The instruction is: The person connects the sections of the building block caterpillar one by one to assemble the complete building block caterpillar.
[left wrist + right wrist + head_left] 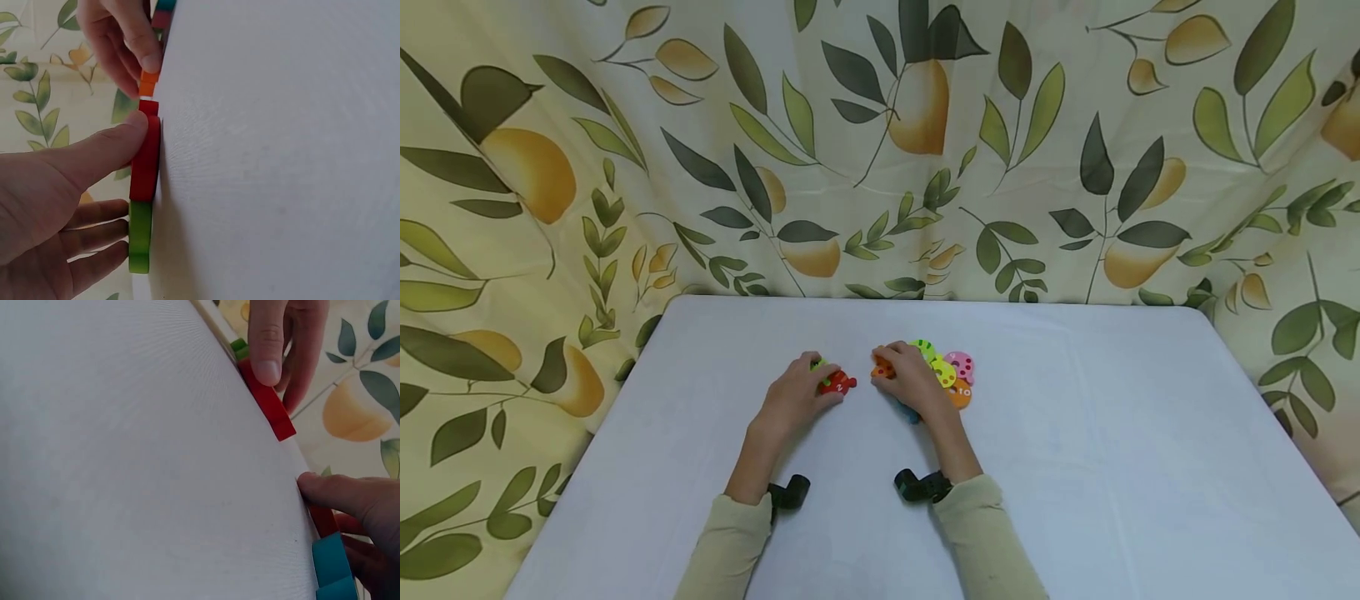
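Note:
A red puzzle piece point(841, 383) marked 2 lies flat on the white table, joined end to end with a green piece point(140, 234). My left hand point(790, 400) holds the pair from the left, thumb on the red piece and fingers along the green one. Just to the right, my right hand point(917, 382) pinches an orange spotted piece point(882, 367) between thumb and fingers. A small gap separates the orange piece from the red one. Part of the orange piece is hidden under the fingers.
More colourful pieces cluster by my right hand: a yellow one point(944, 372), a pink one point(961, 364), an orange one marked 10 point(960, 394), a green one point(922, 346) and a blue one point(907, 412). A leaf-patterned curtain point(865, 208) hangs behind the table point(1112, 450).

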`<state>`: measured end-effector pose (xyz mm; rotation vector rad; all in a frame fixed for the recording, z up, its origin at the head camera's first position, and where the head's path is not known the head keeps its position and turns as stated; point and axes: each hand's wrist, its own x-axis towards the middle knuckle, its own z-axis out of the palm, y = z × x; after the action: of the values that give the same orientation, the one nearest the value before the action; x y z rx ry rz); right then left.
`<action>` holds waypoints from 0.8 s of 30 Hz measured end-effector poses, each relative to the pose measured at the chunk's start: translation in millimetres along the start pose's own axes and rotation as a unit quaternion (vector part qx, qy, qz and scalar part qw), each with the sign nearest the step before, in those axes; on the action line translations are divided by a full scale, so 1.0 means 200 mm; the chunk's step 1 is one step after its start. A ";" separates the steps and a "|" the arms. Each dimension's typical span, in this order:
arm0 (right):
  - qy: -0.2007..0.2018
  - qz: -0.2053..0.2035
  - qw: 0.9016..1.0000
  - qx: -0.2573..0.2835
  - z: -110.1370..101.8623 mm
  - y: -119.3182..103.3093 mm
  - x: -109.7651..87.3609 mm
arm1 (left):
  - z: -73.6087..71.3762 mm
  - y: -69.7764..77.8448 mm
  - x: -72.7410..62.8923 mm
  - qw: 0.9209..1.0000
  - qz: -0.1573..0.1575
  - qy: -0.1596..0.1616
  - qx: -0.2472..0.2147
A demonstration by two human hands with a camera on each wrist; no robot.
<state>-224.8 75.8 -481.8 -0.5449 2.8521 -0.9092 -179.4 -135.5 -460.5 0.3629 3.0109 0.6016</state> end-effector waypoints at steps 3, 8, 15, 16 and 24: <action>-0.010 -0.001 1.000 -0.005 0.00 0.00 0.00 | 0.00 0.00 0.00 1.000 -0.009 -0.014 0.000; -0.012 -0.011 1.000 -0.011 0.00 -0.02 -0.01 | -0.01 -0.02 0.00 0.999 -0.018 -0.030 -0.009; -0.039 -0.013 0.999 -0.013 -0.02 -0.04 -0.01 | -0.02 -0.04 0.02 0.999 -0.011 -0.039 -0.019; -0.042 -0.012 0.999 -0.011 -0.02 -0.04 -0.01 | -0.02 -0.04 0.02 0.999 -0.009 -0.040 -0.019; -0.046 -0.013 0.999 0.014 -0.02 -0.05 -0.02 | -0.02 -0.07 0.03 0.999 -0.007 -0.037 -0.030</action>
<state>-219.0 71.2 -472.0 -0.6066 2.7532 -0.9016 -188.0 -147.6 -461.3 0.3534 2.9154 0.6604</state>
